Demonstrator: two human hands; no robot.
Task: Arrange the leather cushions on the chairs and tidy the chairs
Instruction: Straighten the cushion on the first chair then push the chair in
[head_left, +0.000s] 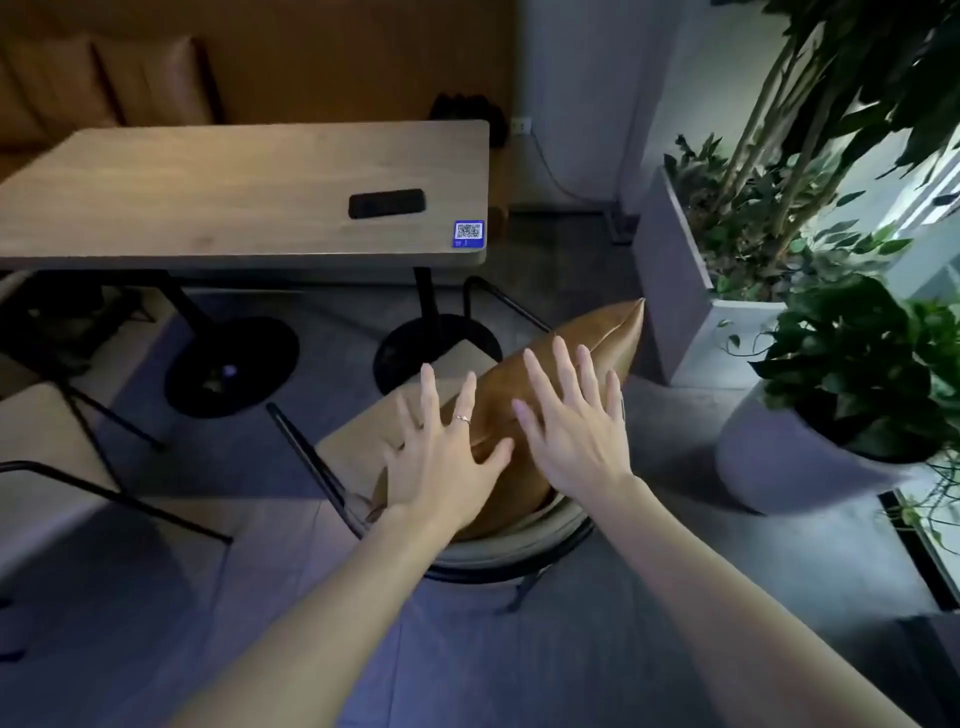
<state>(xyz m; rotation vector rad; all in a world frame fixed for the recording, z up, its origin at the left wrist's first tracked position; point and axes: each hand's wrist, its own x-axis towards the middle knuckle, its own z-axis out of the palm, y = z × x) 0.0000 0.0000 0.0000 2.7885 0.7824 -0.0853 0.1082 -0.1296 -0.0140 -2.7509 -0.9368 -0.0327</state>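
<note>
Tan leather cushion (563, 358) stood on edge on the pale seat of the near chair (363, 441), leaning back against the curved backrest, one pointed corner raised toward the grey planter (670, 291) at the right. Directly beneath both hands, in the middle of the view. Left hand (441, 467) spread flat, fingers splayed, palm down over the cushion's lower left part, thumb tip at the seam; a thin ring (462, 418) on one finger. Right hand (576, 431) likewise unclenched and fanned, laid across the cushion's upper face, fingertips reaching toward the raised corner. Nothing gripped by either; whether the palms pressed on the leather or hovered just above, not clear. Thumbs close together, nearly meeting over the cushion's middle. Black metal frame of the chair showing at both sides of the seat. Beyond, a wooden table (208, 197) on black pedestal feet, carrying a dark phone (387, 203) and a blue code sticker (468, 234) at its near right corner. Another chair (47, 431) partly in view at the left. Round potted plant (852, 374) near the right edge.
</note>
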